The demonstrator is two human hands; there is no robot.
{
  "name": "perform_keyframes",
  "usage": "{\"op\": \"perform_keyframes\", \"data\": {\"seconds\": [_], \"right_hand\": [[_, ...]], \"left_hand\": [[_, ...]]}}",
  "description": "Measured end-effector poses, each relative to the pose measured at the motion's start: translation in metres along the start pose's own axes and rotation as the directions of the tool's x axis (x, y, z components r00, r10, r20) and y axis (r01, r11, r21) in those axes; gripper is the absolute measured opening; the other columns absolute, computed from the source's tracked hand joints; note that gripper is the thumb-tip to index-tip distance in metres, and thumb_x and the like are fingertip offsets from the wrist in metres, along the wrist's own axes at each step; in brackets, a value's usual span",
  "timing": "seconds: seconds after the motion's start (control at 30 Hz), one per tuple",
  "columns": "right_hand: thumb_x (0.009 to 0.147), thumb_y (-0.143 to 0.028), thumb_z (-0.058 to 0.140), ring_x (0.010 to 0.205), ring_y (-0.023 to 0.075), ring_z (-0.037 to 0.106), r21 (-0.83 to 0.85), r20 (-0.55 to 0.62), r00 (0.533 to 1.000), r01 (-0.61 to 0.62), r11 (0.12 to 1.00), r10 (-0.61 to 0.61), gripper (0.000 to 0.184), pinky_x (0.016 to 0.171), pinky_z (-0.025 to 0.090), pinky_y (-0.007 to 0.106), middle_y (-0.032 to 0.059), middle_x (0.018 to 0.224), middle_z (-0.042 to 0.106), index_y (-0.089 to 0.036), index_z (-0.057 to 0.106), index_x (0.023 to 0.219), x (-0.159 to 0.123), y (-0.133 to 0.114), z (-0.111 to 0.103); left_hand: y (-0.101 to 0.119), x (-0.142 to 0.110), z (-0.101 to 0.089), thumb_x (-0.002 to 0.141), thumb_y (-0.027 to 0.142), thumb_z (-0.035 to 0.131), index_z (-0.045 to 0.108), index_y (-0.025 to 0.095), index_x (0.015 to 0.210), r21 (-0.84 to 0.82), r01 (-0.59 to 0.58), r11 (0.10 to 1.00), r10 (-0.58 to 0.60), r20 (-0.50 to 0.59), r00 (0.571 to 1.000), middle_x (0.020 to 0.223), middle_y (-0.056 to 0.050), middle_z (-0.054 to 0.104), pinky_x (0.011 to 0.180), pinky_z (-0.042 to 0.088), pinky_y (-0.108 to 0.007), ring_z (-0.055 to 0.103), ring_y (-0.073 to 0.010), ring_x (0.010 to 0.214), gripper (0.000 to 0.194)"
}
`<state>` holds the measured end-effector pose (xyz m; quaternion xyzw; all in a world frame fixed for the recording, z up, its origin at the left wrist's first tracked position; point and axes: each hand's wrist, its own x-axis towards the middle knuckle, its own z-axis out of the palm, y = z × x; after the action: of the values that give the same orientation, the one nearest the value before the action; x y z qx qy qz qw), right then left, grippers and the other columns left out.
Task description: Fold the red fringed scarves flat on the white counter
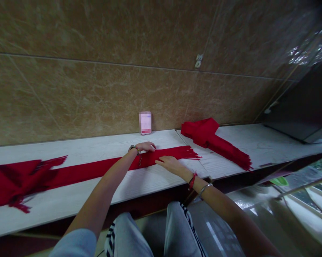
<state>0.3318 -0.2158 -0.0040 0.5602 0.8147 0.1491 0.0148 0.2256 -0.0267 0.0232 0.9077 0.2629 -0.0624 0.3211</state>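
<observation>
A long red fringed scarf (88, 174) lies stretched along the white bench, its tasselled end pointing right. My left hand (146, 146) rests on the upper edge of the scarf with fingers loosely extended. Just to the right and nearer to me, my right hand (170, 164) lies on the lower edge, its fingers stretched out. Neither hand is gripping the cloth. At the far left, a bunched heap of red scarves (19, 182) with fringes covers the strip's other end. To the right, a folded red scarf (214, 139) lies bent over itself, fringe toward the front edge.
A phone (145, 123) with a blurred screen leans against the brown tiled wall (96, 89). The white bench (77, 148) has a seam right of the middle. A dark box-like object (300, 107) stands at its right end. My knees are under the front edge.
</observation>
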Motion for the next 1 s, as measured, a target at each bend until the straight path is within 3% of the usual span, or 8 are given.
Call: {"op": "perform_keyframes", "data": {"seconds": [0.2, 0.37, 0.53, 0.67, 0.83, 0.93, 1.0], "right_hand": [[0.088, -0.011, 0.04, 0.083, 0.0193, 0.059, -0.05, 0.092, 0.995, 0.049, 0.998, -0.044, 0.036, 0.067, 0.045, 0.029, 0.0102, 0.093, 0.063, -0.02, 0.043, 0.123, 0.018, -0.002, -0.009], [0.089, -0.015, 0.041, 0.084, 0.0186, 0.058, -0.07, 0.068, 0.992, 0.108, 0.992, -0.104, 0.029, 0.069, 0.043, 0.03, 0.0095, 0.093, 0.062, -0.021, 0.047, 0.117, 0.021, 0.001, 0.004], [0.088, -0.012, 0.04, 0.089, 0.0209, 0.054, -0.095, -0.039, 0.999, -0.003, 0.995, -0.001, 0.023, 0.075, 0.042, 0.035, 0.012, 0.094, 0.061, -0.013, 0.055, 0.106, 0.019, 0.002, 0.018], [0.085, -0.009, 0.04, 0.091, 0.024, 0.055, -0.1, -0.031, 0.984, -0.179, 0.979, 0.177, 0.028, 0.075, 0.043, 0.036, 0.0163, 0.094, 0.061, -0.008, 0.055, 0.109, 0.021, -0.007, 0.019], [0.082, -0.005, 0.038, 0.086, 0.0236, 0.06, 0.019, -0.023, 0.913, -0.408, 0.913, 0.408, 0.046, 0.071, 0.048, 0.036, 0.0198, 0.101, 0.061, -0.009, 0.04, 0.128, 0.02, -0.014, 0.018], [0.081, -0.003, 0.032, 0.088, 0.0204, 0.061, 0.318, -0.119, 0.825, -0.496, 0.808, 0.553, 0.049, 0.074, 0.048, 0.033, 0.017, 0.108, 0.061, -0.012, 0.04, 0.129, 0.021, -0.004, 0.014], [0.081, -0.005, 0.03, 0.089, 0.0179, 0.06, 0.592, -0.196, 0.728, -0.447, 0.671, 0.657, 0.049, 0.079, 0.048, 0.031, 0.013, 0.108, 0.062, -0.013, 0.043, 0.127, 0.024, 0.006, 0.007]], "left_hand": [[-0.004, 0.011, 0.004, 0.061, 0.022, 0.06, 0.067, 0.015, 0.094, 0.047, 0.015, 0.999, -0.013, -0.035, 0.999, 0.087, -0.002, 0.068, 0.067, 0.042, -0.021, 0.057, -0.0164, 0.08, 0.034], [-0.011, 0.018, 0.009, 0.061, 0.021, 0.06, 0.068, 0.018, 0.093, 0.061, 0.014, 0.998, -0.01, -0.063, 0.998, 0.089, -0.001, 0.068, 0.066, 0.041, -0.02, 0.057, -0.0153, 0.08, 0.033], [-0.016, 0.025, 0.011, 0.06, 0.02, 0.059, 0.069, 0.014, 0.084, 0.016, 0.006, 1.0, -0.005, -0.063, 0.998, 0.073, -0.001, 0.067, 0.062, 0.04, -0.02, 0.055, -0.0136, 0.069, 0.027], [-0.018, 0.028, 0.01, 0.058, 0.019, 0.06, 0.069, 0.014, 0.081, -0.055, -0.012, 0.998, 0.008, -0.078, 0.997, 0.063, 0.0, 0.064, 0.058, 0.039, -0.021, 0.054, -0.0136, 0.064, 0.026], [-0.017, 0.02, 0.001, 0.064, 0.029, 0.06, 0.065, 0.013, 0.092, -0.195, -0.078, 0.978, 0.055, -0.121, 0.991, 0.07, -0.002, 0.064, 0.059, 0.041, -0.023, 0.056, -0.014, 0.066, 0.033], [-0.01, 0.014, -0.012, 0.071, 0.032, 0.055, 0.058, 0.013, 0.106, -0.276, -0.171, 0.946, 0.116, -0.203, 0.972, 0.083, -0.003, 0.063, 0.067, 0.042, -0.022, 0.056, -0.0124, 0.075, 0.04], [-0.001, 0.01, -0.023, 0.072, 0.034, 0.056, 0.056, 0.014, 0.108, -0.337, -0.308, 0.89, 0.204, -0.309, 0.929, 0.088, -0.004, 0.062, 0.071, 0.042, -0.023, 0.055, -0.0119, 0.079, 0.041]]}}
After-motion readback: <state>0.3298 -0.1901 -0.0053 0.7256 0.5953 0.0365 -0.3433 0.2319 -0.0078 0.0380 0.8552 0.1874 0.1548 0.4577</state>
